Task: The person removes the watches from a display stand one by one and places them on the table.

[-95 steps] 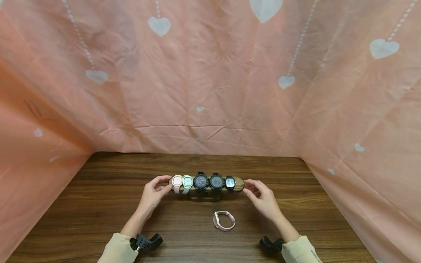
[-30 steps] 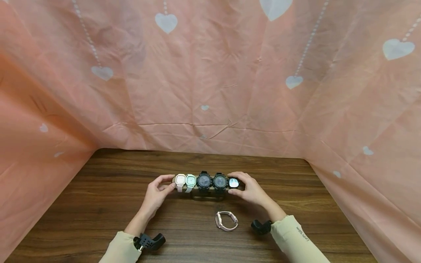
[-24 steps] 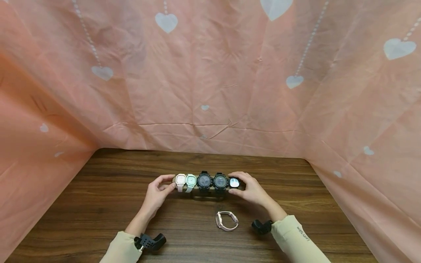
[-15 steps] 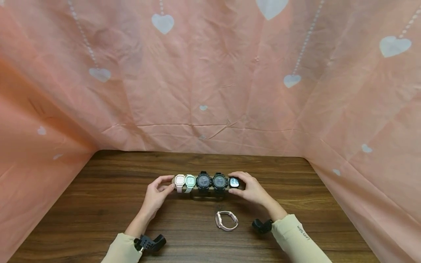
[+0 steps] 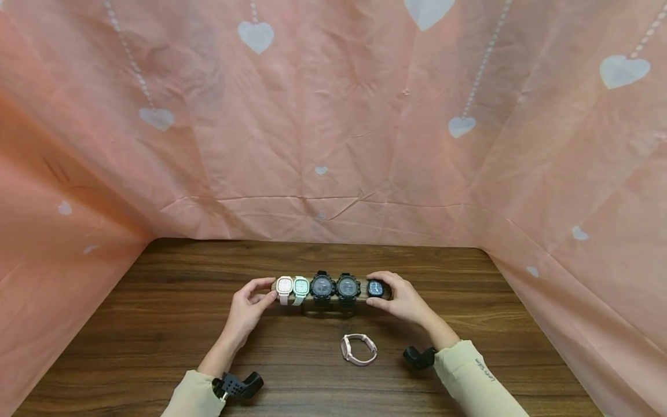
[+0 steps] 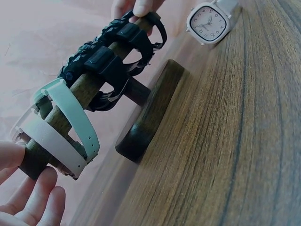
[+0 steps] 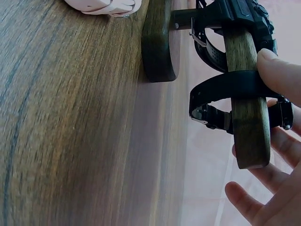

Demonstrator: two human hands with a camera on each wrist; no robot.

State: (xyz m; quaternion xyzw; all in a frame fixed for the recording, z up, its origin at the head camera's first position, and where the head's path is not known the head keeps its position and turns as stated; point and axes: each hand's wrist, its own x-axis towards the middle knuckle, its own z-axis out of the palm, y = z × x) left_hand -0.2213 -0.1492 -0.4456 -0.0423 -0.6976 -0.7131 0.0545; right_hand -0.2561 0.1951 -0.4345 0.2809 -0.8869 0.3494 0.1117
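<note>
Square black watch (image 5: 375,288) between clamped right fingers (image 7: 281,77), wooden bar (image 6: 86,90) between clamped left fingers (image 6: 43,187).

Pink watch (image 5: 284,286), mint watch (image 5: 300,286) nr L hand (image 5: 247,305); blk watch (image 5: 375,288) at R hand (image 5: 405,299); peach drape (image 5: 333,104) w/ wht hearts (image 5: 256,37).

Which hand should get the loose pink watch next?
Right hand, probably: it's nearer the loose pink watch, though it must first release the small black watch. The left hand grips the stand by its end.
</note>
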